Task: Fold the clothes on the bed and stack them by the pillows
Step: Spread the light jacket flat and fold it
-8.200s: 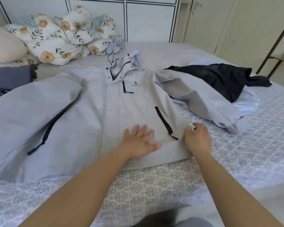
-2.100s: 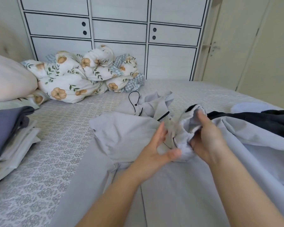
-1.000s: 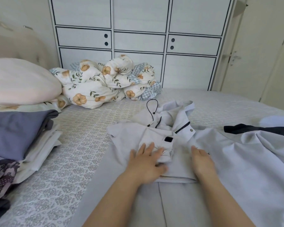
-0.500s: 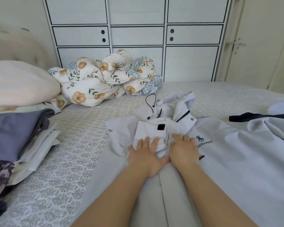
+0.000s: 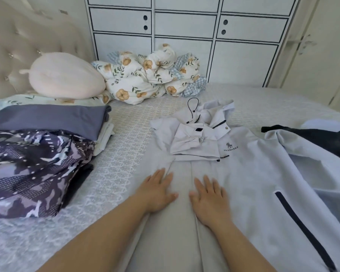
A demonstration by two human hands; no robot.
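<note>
Both hands lie flat, fingers straight, holding nothing: the left hand and right hand press the jacket either side of its front seam. Beyond them the folded sleeve sits on its chest. Left of the jacket, the stack rests by the pillow. That loosely tucked sleeve may spring open if the smoothing drags the fabric.

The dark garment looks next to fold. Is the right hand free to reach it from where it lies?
Probably yes: the right hand lies flat and empty on the grey jacket, with only flat jacket cloth between it and the dark garment.
</note>
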